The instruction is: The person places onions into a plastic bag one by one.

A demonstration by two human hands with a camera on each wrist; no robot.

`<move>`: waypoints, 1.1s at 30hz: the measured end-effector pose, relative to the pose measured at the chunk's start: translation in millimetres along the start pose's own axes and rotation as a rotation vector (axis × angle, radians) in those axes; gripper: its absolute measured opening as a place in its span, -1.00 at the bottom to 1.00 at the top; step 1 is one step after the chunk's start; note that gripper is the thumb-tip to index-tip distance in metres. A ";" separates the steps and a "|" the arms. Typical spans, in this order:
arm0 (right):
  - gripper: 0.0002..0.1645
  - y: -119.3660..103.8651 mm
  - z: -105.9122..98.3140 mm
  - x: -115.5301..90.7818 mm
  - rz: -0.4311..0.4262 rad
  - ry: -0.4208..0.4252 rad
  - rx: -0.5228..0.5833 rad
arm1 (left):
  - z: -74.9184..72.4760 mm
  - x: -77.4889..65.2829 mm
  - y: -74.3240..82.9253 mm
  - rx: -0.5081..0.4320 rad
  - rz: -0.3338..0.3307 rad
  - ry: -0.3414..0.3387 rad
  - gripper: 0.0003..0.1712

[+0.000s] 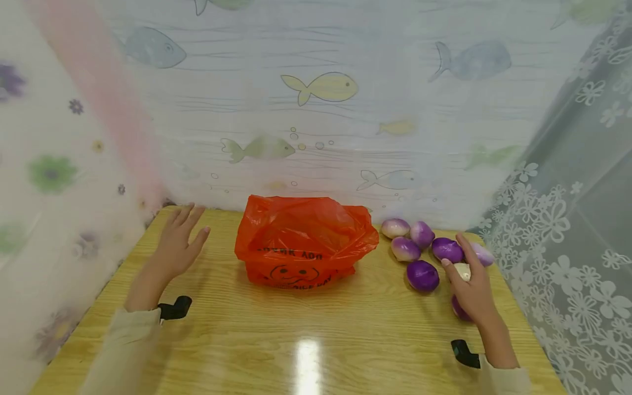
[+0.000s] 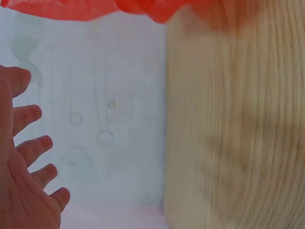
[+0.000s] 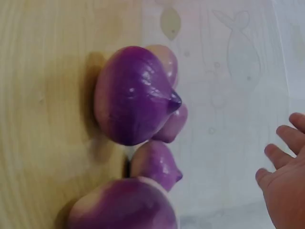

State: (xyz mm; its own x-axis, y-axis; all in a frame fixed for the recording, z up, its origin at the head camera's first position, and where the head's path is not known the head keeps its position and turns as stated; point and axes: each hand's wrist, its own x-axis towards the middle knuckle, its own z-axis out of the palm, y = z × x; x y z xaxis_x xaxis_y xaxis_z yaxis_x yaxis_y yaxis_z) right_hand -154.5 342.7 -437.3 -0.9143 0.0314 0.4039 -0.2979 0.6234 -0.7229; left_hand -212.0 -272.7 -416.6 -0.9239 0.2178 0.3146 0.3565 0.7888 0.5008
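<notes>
Glossy onions [image 1: 422, 276], purple shading into white with a pointed tip, lie in a loose group at the right of the table. Above this group hovers my right hand [image 1: 471, 288], its fingers extended, partly hiding a pale onion [image 1: 462, 271] and a purple one [image 1: 459, 308]. In the right wrist view the hand's fingers [image 3: 281, 155] hold nothing, and a large purple onion [image 3: 136, 95] stands apart from them. A red plastic bag [image 1: 306, 230] with black print sits at the middle. To its left, my left hand [image 1: 180, 247] is spread with nothing in it.
The wood-grain table [image 1: 237, 340] ends at a fish-patterned curtain [image 1: 316, 120] behind the bag. Flowered fabric [image 1: 582, 274] hangs along the right edge. Each wrist carries a small black device [image 1: 176, 308].
</notes>
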 end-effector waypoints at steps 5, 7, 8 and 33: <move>-0.32 3.1 -2.7 -15.8 -0.017 0.148 0.229 | 6.6 -3.8 18.3 -0.156 -0.031 0.017 -0.34; -0.37 6.9 -3.8 -21.9 -0.039 0.205 0.341 | 10.6 -6.4 23.0 -0.205 -0.071 0.004 -0.33; -0.39 9.8 -4.5 -25.2 -0.048 0.226 0.385 | 13.3 -7.8 24.7 -0.231 -0.091 -0.002 -0.33; -0.32 44.3 -17.0 -68.8 0.616 0.271 0.116 | 48.4 -2.7 65.3 -0.826 -0.493 -0.034 -0.29</move>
State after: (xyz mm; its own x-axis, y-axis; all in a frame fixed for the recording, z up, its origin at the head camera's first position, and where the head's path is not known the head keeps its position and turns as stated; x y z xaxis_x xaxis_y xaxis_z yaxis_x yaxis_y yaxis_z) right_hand -100.1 381.3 -487.6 -0.8300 0.5576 0.0145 0.2136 0.3417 -0.9152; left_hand -192.9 -194.0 -423.8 -0.9950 -0.0028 -0.1002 -0.0995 0.1455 0.9843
